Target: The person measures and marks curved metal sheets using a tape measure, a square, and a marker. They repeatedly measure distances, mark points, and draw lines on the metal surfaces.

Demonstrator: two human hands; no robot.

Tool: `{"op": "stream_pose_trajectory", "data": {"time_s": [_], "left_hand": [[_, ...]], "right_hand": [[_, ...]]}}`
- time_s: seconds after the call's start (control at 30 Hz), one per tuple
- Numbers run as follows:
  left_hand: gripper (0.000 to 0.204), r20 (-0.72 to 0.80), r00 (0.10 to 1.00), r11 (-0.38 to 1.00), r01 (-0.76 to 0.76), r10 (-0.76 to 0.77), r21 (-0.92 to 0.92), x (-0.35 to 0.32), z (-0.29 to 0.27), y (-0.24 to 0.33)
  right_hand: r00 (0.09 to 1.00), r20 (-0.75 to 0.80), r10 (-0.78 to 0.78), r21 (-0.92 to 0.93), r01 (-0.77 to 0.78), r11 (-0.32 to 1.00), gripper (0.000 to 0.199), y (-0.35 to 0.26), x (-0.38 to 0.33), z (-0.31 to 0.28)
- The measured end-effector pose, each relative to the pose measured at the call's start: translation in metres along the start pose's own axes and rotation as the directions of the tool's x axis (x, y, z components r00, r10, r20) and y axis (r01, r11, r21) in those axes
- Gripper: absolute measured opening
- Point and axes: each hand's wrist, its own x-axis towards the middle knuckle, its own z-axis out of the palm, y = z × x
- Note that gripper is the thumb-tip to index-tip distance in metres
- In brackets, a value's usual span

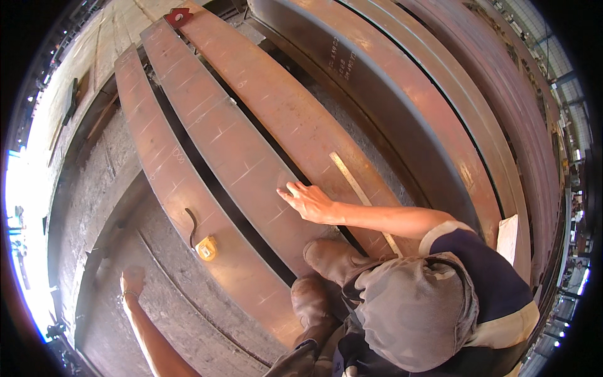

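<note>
My left hand (133,281) reaches in from the lower left, a bracelet at its wrist. Its fingers are smeared, so their shape and any hold do not show. It is over the dark floor beside the nearest long steel strip (173,157). On that strip lies a yellow tape measure (206,249) with a black strap (191,227). My right hand is out of the picture. A co-worker in a cap (418,311) crouches on the strips. Their hand (308,201) has its fingers bunched over the middle steel strip (235,154), which bears pale cross marks; anything held is too small to name.
A long straight rule (361,195) lies on the third steel strip (270,81). A red angular block (178,17) sits at the far ends. Dark gaps part the strips. Large steel beams (433,100) line the right side. The co-worker's boots (333,261) stand on the strips.
</note>
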Motion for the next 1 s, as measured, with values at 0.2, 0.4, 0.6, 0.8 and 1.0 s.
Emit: {"op": "stream_pose_trajectory", "data": {"time_s": [0.2,0.4,0.6,0.8,1.0], "left_hand": [[0.024,-0.006,1.0,1.0,0.004,-0.004,0.009,-0.007,-0.004,0.008],[0.025,0.016,1.0,1.0,0.005,-0.006,0.026,-0.009,-0.005,0.009],[0.024,0.0,1.0,1.0,-0.011,0.011,0.019,-0.007,-0.009,0.015],[0.02,-0.022,1.0,1.0,0.007,-0.006,0.004,0.001,-0.014,0.007],[0.021,-0.036,0.999,0.998,-0.041,0.039,-0.057,0.042,-0.022,-0.004]], "right_hand": [[0.965,0.011,0.263,0.335,-0.251,0.908,0.053,0.013,0.005,-0.01],[0.933,0.224,0.281,0.955,-0.267,0.125,0.026,0.017,-0.017,-0.055],[0.958,0.032,0.286,0.982,-0.084,0.171,0.021,0.021,-0.037,-0.089],[0.871,0.066,0.486,0.969,-0.173,0.179,0.028,0.064,-0.085,-0.093],[0.744,0.114,0.658,0.897,-0.362,0.253,0.014,0.068,-0.171,-0.086]]}}
